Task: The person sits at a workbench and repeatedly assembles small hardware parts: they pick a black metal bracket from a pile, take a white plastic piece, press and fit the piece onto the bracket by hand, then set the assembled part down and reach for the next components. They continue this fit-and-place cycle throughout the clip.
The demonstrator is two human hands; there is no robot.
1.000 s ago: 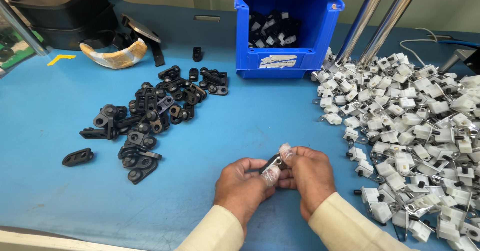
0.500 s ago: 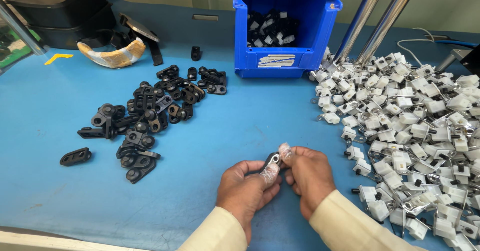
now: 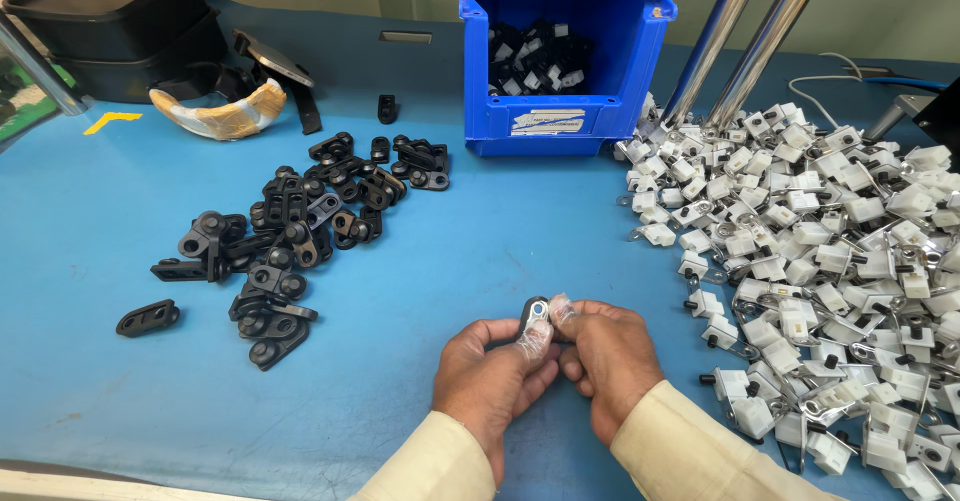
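My left hand point(image 3: 490, 376) and my right hand point(image 3: 610, 356) meet low in the middle of the head view, over the blue table point(image 3: 450, 251). Together they pinch one small black plastic part point(image 3: 533, 313) with a metal ring at its tip; thin clear finger covers show on the fingertips. A heap of loose black plastic parts point(image 3: 290, 231) lies to the left of my hands. A large heap of small white plastic pieces with metal rings point(image 3: 830, 251) spreads over the right side, close to my right hand.
A blue bin point(image 3: 560, 61) holding mixed black and white parts stands at the back centre. Black trays point(image 3: 120, 21) and a tape dispenser point(image 3: 225, 111) sit at the back left. Two slanted metal tubes point(image 3: 760, 41) rise behind the white heap.
The black part between my fingers has turned more upright, ring end up. Both hands stay in the same spot.
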